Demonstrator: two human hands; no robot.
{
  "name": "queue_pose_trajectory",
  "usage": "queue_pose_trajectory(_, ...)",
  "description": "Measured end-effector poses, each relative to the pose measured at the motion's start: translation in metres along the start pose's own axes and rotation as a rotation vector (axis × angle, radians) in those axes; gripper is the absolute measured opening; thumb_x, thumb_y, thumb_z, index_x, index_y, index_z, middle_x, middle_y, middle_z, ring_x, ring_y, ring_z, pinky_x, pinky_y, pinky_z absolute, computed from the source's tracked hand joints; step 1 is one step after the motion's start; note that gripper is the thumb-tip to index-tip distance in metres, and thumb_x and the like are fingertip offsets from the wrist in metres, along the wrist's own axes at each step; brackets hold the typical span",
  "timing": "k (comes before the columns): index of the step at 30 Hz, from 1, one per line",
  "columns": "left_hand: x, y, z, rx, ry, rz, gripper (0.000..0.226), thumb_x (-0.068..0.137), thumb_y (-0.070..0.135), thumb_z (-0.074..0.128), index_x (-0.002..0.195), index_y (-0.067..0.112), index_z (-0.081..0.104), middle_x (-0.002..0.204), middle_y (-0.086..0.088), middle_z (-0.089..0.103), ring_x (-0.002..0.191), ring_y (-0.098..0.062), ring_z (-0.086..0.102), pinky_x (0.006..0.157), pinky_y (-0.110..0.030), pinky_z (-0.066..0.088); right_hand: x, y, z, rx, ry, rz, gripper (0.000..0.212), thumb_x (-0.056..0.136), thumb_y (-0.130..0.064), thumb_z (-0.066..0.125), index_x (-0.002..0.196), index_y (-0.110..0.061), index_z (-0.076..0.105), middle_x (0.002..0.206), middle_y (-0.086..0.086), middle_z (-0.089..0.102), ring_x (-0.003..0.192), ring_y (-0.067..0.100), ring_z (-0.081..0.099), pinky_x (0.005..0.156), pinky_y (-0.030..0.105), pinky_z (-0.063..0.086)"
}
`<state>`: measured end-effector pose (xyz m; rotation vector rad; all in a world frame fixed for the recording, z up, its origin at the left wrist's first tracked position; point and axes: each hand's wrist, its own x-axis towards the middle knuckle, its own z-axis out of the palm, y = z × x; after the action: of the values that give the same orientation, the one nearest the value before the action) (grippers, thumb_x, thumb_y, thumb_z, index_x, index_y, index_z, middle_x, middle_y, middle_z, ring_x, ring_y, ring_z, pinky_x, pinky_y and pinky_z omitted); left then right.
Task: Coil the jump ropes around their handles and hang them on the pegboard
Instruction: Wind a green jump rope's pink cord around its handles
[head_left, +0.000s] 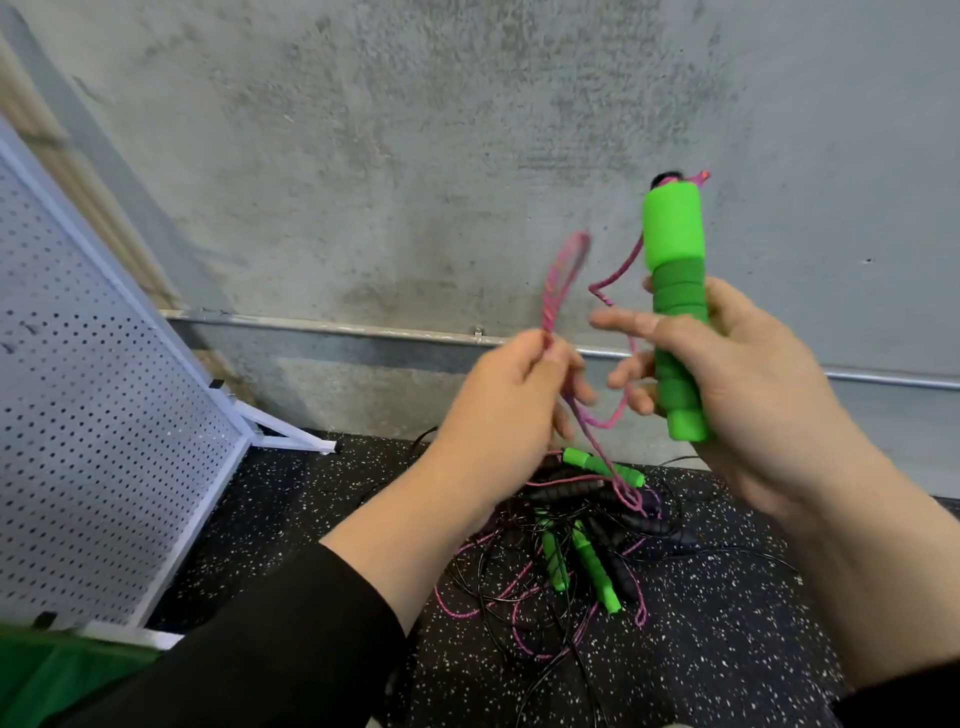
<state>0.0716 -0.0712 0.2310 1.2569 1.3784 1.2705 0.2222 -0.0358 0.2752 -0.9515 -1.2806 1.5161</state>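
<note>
My right hand (748, 384) grips a green foam jump-rope handle (675, 291) upright in front of the concrete wall. A pink braided rope (618, 270) leaves the handle's top and hangs in loose bends between my hands. My left hand (511, 395) pinches a doubled loop of that pink rope (558, 283), which sticks up above its fingers; the rope then trails down to the floor. The white pegboard (104, 395) leans at the left.
On the speckled black floor below my hands lies a tangled pile of jump ropes (582, 551) with green and black handles, pink ropes and thin black cords. A metal conduit (363, 332) runs along the wall. Green fabric (47, 675) fills the bottom left corner.
</note>
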Motion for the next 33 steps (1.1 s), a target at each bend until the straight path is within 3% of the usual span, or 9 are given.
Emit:
queue_pose_trajectory(5,0.000,0.022,-0.012,-0.581,0.058,0.127,0.024,0.110,0.013,0.036,0.096,0.010,0.056,0.069,-0.003,0.053,0.052,-0.016,0.043,0.054,-0.028,0.041,0.002,0.031,-0.007,-0.419,-0.190,0.141,0.024,0.095,-0.008,0.065,0.111,-0.020,0.051,0.081,0.010,0.074,0.048,0.016,0.056,0.044,0.027,0.041)
queue_pose_trajectory(9,0.003,0.032,-0.024,-0.692,0.130,0.255,0.022,0.110,0.015,0.036,0.105,0.008,0.056,0.071,-0.005,0.052,0.051,-0.016,0.041,0.055,-0.031,0.040,0.010,0.042,-0.002,-0.613,-0.124,0.024,0.029,0.090,-0.009,0.068,0.104,-0.029,0.054,0.070,0.005,0.070,0.052,0.016,0.058,0.053,0.036,0.047)
queue_pose_trajectory(13,0.008,0.026,-0.034,-0.477,0.258,0.121,0.025,0.109,0.015,0.041,0.113,0.010,0.065,0.094,-0.009,0.071,0.053,-0.017,0.049,0.052,-0.027,0.045,0.013,0.031,0.002,-0.394,0.036,-0.084,0.018,0.093,-0.004,0.062,0.100,-0.018,0.053,0.065,0.005,0.065,0.051,0.020,0.056,0.049,0.036,0.044)
queue_pose_trajectory(17,0.000,0.002,-0.019,-0.006,-0.067,-0.154,0.031,0.099,0.001,0.048,0.117,0.019,0.067,0.111,-0.008,0.073,0.060,-0.017,0.058,0.051,-0.027,0.044,0.006,0.010,0.010,-0.065,-0.020,-0.106,0.012,0.096,0.001,0.056,0.102,-0.008,0.049,0.063,0.007,0.060,0.048,0.019,0.050,0.042,0.027,0.039)
queue_pose_trajectory(20,-0.009,-0.012,-0.006,0.251,-0.299,-0.143,0.017,0.103,0.022,0.056,0.111,0.032,0.067,0.101,-0.013,0.073,0.066,-0.014,0.063,0.058,-0.027,0.048,-0.002,-0.006,0.019,0.113,-0.086,-0.098,0.013,0.098,0.000,0.053,0.106,-0.009,0.048,0.063,0.008,0.059,0.047,0.018,0.048,0.039,0.024,0.038)
queue_pose_trajectory(22,-0.008,-0.013,-0.001,0.311,-0.283,-0.126,0.018,0.106,0.026,0.051,0.099,0.027,0.068,0.090,-0.013,0.074,0.063,-0.014,0.060,0.059,-0.027,0.047,-0.004,-0.011,0.022,0.149,-0.090,-0.111,0.012,0.098,-0.002,0.053,0.106,-0.010,0.047,0.073,0.011,0.066,0.049,0.019,0.049,0.039,0.024,0.040)
queue_pose_trajectory(26,0.001,0.001,-0.005,-0.016,0.004,-0.045,0.030,0.110,0.017,0.040,0.088,0.015,0.059,0.068,-0.004,0.062,0.051,-0.018,0.051,0.054,-0.029,0.042,0.001,0.003,0.014,-0.085,-0.033,-0.099,0.016,0.098,-0.006,0.058,0.109,-0.011,0.048,0.106,0.012,0.075,0.054,0.020,0.057,0.048,0.031,0.043)
queue_pose_trajectory(29,0.005,0.014,-0.017,-0.372,0.112,0.015,0.028,0.111,0.019,0.037,0.093,0.012,0.058,0.061,0.000,0.049,0.049,-0.016,0.039,0.052,-0.029,0.035,0.001,0.021,0.010,-0.263,-0.140,0.056,0.019,0.099,-0.007,0.059,0.112,-0.014,0.048,0.098,0.006,0.076,0.049,0.015,0.058,0.046,0.030,0.043)
queue_pose_trajectory(33,0.005,0.023,-0.027,-0.662,0.057,0.044,0.026,0.110,0.023,0.037,0.099,0.009,0.056,0.062,-0.003,0.044,0.049,-0.016,0.033,0.049,-0.027,0.039,-0.003,0.033,0.018,-0.219,-0.302,0.144,0.027,0.097,-0.003,0.061,0.121,-0.011,0.050,0.081,0.013,0.069,0.052,0.021,0.058,0.044,0.027,0.042)
